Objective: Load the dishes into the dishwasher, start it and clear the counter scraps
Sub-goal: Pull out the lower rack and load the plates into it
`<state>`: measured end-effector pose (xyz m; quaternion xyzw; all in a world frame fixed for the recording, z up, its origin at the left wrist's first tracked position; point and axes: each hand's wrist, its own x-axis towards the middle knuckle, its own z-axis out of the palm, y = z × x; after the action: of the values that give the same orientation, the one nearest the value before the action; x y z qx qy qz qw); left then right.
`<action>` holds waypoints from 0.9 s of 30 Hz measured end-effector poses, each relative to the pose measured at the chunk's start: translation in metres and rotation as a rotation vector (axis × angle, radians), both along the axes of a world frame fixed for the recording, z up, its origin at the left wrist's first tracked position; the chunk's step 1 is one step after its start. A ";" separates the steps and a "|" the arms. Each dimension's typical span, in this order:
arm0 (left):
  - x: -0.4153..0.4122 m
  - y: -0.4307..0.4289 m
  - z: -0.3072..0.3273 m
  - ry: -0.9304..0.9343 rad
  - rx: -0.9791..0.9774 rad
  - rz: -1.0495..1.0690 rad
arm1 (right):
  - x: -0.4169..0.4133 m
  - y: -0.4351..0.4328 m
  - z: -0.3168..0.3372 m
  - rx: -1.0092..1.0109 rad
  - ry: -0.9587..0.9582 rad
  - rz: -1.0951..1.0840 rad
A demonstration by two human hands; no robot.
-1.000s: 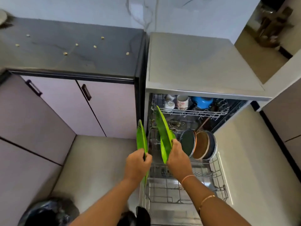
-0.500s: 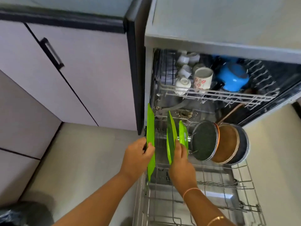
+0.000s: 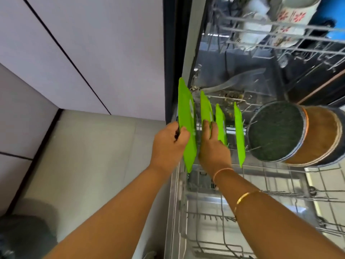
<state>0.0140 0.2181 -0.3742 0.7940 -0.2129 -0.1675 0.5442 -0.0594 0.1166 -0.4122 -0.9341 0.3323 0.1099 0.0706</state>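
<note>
- Left hand (image 3: 169, 144) grip is clamped on the near edge of the big green plate (image 3: 186, 116). The plate is upright at the far-left end of the lower rack (image 3: 261, 184). Can't tell if its bottom edge is seated btwn the tines.
- Right hand (image 3: 212, 148): fingers (image 3: 205, 128) lie on the near edge of the 2nd green plate (image 3: 206, 107), just right of the big one. Thumb hidden, so can't tell if that grip is closed or only steadying.
- 3rd green plate (image 3: 221, 122) & 4th green plate (image 3: 239, 135) stand upright in the same row of the rack, further right, apart from each other.
- Dark pan (image 3: 276, 131) lies on its side at the rack's right, brown pan (image 3: 321, 135) nested behind it.
- Upper rack (image 3: 280, 36) sits above the lower rack w/ mugs (image 3: 296, 14) in it.
- Step in hand: loading dishes, prob. slotting the last plates.
- Nxt move: lower the big plate straight into the rack's left-end slot, parallel to the 2nd plate, then let go. Right hand should keep the 2nd plate from tipping.
- Not yet done: rack in, door shut, start, scraps. Worktop out of view.
</note>
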 end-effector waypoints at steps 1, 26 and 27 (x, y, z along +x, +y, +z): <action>0.001 -0.001 -0.004 -0.003 -0.007 0.003 | 0.003 -0.001 -0.004 -0.013 0.006 0.018; 0.010 0.000 -0.043 0.082 -0.110 -0.029 | 0.001 -0.009 -0.090 0.422 0.059 -0.581; 0.010 -0.002 -0.044 0.084 -0.104 -0.021 | 0.000 -0.010 -0.090 0.459 0.043 -0.604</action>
<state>0.0239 0.2159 -0.4180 0.7545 -0.2065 -0.1952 0.5916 -0.0591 0.1064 -0.5018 -0.7514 0.5608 0.1753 0.3003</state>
